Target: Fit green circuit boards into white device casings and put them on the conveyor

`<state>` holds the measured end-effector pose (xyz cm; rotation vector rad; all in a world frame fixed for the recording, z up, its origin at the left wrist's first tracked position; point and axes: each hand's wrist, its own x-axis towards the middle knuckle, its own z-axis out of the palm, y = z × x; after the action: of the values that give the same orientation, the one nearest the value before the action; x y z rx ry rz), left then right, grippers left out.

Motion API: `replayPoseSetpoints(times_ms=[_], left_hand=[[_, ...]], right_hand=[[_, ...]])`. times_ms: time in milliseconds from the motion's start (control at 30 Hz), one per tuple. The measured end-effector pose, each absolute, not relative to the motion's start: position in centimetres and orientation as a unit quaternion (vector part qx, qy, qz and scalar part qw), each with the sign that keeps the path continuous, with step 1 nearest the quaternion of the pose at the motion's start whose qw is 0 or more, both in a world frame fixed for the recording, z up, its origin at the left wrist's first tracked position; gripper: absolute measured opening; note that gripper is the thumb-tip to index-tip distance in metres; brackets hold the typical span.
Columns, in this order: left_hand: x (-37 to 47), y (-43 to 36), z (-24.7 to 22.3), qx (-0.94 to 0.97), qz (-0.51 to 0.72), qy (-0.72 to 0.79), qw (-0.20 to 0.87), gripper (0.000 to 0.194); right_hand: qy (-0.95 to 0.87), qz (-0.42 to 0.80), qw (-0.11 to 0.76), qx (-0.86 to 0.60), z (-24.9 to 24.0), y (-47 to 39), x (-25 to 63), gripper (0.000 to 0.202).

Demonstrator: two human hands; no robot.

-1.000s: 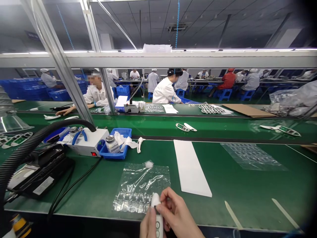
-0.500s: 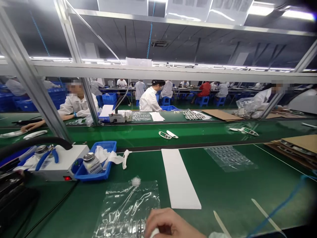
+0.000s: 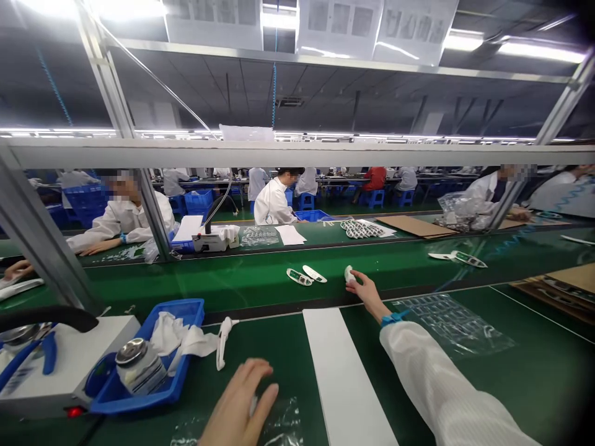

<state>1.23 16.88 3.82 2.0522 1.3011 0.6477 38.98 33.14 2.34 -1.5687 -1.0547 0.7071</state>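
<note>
Out over the green conveyor belt [image 3: 260, 297], my right hand [image 3: 367, 292] pinches a small white piece [image 3: 349, 274] whose exact kind I cannot make out. To its left on the belt lie a white oval shell with a green circuit board [image 3: 299, 277] and a plain white shell [image 3: 315, 274]. My left hand [image 3: 242, 402] is low in front, fingers and thumb apart, above a clear plastic bag [image 3: 288, 424] on the bench. A small whitish bit shows between its thumb and fingers, apparently part of the bag. The hand covers much of the bag.
A blue tray [image 3: 186, 371] holds a metal-topped bottle [image 3: 139, 365] and white wipes [image 3: 170, 334]. Beside it are a white part [image 3: 224, 344] and a white box [image 3: 111, 334]. A white paper strip [image 3: 346, 378] and clear blister sheet [image 3: 453, 319] lie rightward. Co-workers sit opposite.
My right hand has moved from the bag at the bottom out to the belt, carrying the white piece. My left hand has come into view over the bag. The view has tilted up.
</note>
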Motion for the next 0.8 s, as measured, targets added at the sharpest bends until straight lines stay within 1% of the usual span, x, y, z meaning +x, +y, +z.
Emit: replayPoseSetpoints(times_ms=[67, 167, 233, 333, 400, 500, 600, 700, 800], left_hand=[[2.9, 21.4, 4.9, 0.839, 0.187, 0.473, 0.191, 0.03], [6.4, 29.1, 4.7, 0.859, 0.149, 0.471, 0.136, 0.022], [8.9, 34.2, 4.0, 0.862, 0.13, 0.479, 0.101, 0.022], [12.4, 40.2, 2.9, 0.87, 0.117, 0.475, 0.068, 0.039], [13.8, 42.8, 2.3, 0.874, 0.114, 0.468, 0.065, 0.046], [14.2, 44.4, 1.4, 0.863, 0.112, 0.485, 0.087, 0.043], [12.9, 44.1, 0.6, 0.833, 0.136, 0.518, 0.137, 0.035], [10.8, 42.1, 0.6, 0.788, 0.181, 0.544, 0.225, 0.031], [8.8, 37.9, 1.4, 0.731, 0.235, 0.539, 0.347, 0.028]], right_hand=[[-0.451, 0.271, 0.49, -0.695, 1.6, 35.5, 39.1, 0.027], [-0.489, 0.239, 0.407, -0.734, 0.4, 38.4, 37.6, 0.027], [-0.514, 0.218, 0.351, -0.752, -0.3, 39.9, 35.9, 0.027], [-0.538, 0.184, 0.281, -0.773, -1.2, 41.2, 33.5, 0.029], [-0.546, 0.163, 0.251, -0.782, -1.7, 41.5, 32.3, 0.029], [-0.551, 0.145, 0.232, -0.789, -1.7, 41.0, 31.8, 0.028], [-0.555, 0.139, 0.245, -0.782, -0.6, 39.6, 32.7, 0.026], [-0.582, 0.147, 0.278, -0.75, 1.3, 37.3, 33.9, 0.025], [-0.643, 0.189, 0.305, -0.677, 3.3, 33.7, 33.5, 0.019]])
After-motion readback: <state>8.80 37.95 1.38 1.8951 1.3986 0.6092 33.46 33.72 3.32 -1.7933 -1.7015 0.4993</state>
